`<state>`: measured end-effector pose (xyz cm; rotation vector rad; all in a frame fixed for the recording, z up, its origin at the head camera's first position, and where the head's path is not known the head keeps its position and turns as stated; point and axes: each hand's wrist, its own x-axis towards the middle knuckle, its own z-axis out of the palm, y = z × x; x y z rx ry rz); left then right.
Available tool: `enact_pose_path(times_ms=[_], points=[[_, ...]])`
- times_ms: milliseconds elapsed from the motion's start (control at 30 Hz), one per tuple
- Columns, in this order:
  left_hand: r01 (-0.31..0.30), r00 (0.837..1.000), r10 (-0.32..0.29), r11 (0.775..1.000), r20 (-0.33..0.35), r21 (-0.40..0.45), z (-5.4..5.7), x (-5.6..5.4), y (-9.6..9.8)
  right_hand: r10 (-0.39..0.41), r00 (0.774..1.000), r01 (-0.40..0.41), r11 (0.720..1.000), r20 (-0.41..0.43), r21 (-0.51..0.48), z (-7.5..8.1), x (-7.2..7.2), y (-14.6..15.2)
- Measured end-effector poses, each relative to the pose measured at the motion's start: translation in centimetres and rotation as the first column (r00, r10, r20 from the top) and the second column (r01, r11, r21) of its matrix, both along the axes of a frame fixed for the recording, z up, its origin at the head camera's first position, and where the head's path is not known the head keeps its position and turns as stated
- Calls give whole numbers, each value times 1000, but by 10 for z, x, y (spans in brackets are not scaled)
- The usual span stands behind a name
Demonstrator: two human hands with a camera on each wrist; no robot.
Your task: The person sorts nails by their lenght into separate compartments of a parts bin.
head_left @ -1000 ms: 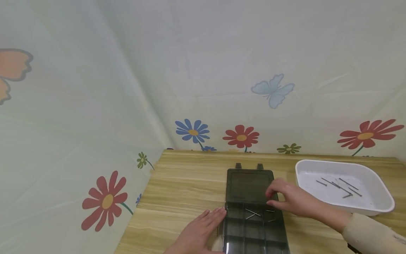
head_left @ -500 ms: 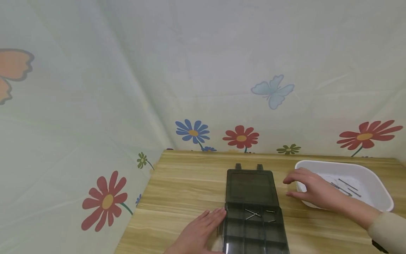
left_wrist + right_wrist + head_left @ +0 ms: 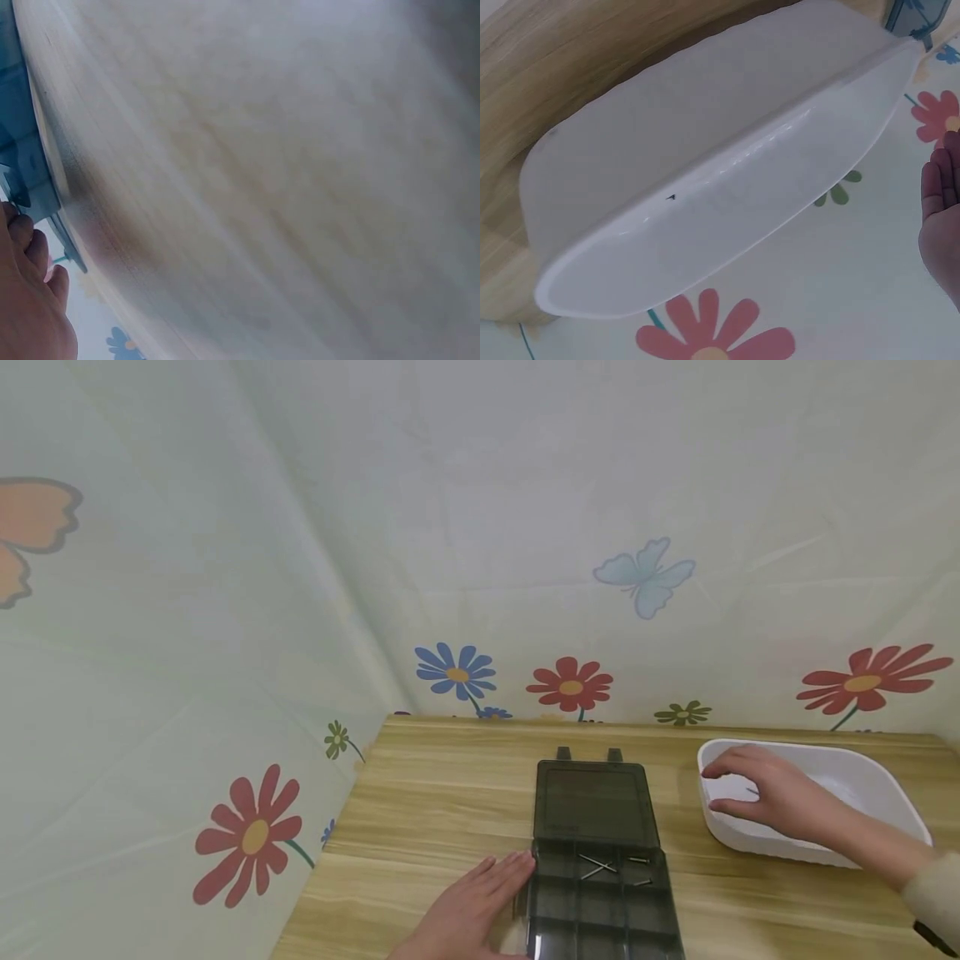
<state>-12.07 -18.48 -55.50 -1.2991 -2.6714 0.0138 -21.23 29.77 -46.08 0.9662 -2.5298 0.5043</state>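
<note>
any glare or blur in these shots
Head view: a small white glint on the dark organizer box near the bottom edge; left wrist view: the tabletop is soft, without crisp grain; right wrist view: bright highlights along the inside of the white tray.

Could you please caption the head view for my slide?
Left hand beside dark compartment box, right hand over white tray.

Gap: surface (image 3: 682, 827) running between case (image 3: 600, 897) and tray (image 3: 772, 847)
Tray wall (image 3: 707, 806): standing between case and right grip (image 3: 780, 789)
Case's left: left grip (image 3: 472, 906) obstructing
</note>
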Motion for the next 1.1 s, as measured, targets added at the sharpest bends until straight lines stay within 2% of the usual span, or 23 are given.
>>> enact_pose_path(times_ms=[400, 600, 900, 1100], points=[[-8, 1000, 8, 1000, 21, 9, -1, 0, 0, -90, 995, 89, 996, 47, 24, -8, -7, 29], [-13, 1000, 13, 1000, 24, 13, -1, 0, 0, -141, 978, 138, 990, 156, 33, -14, -12, 42], [-5, 1000, 5, 1000, 8, 12, 1, 0, 1, -166, 974, 160, 986, 151, 51, -26, -18, 58], [-3, 1000, 3, 1000, 4, 6, 0, 0, 1, -177, 956, 164, 984, 235, 75, -34, -23, 66]])
